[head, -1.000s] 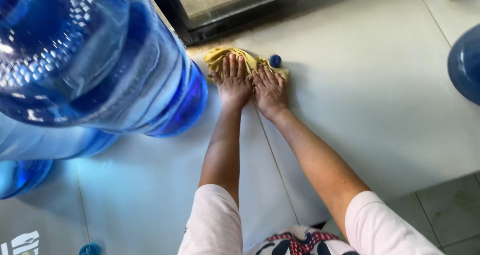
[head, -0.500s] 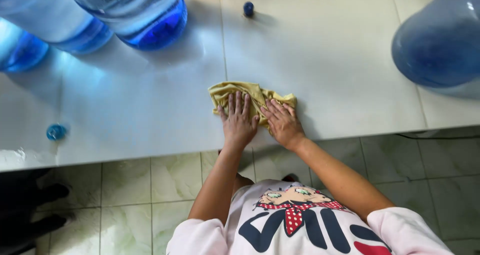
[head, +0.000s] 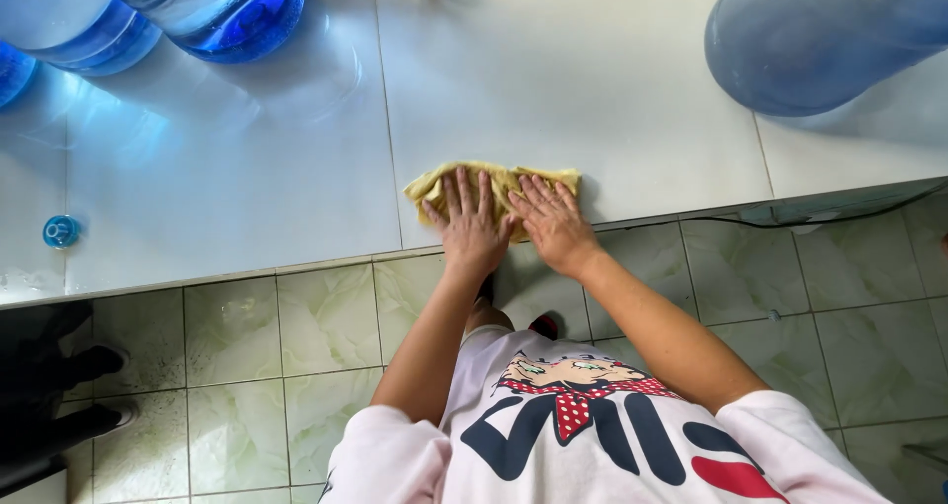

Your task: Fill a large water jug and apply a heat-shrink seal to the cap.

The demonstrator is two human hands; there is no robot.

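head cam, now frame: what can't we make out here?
- Cloth: head view, near part hidden under the left hand and right hand.
- Jugs, top left and top right: cut off by the frame's top edge; necks unseen.
- Blue cap on the white ledge: too small for detail.
- Dark shape at left on the floor: in shadow, cut by the edge; cannot tell what it is.

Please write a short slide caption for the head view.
Both hands press a yellow cloth flat on a white tiled ledge near blue water jugs.
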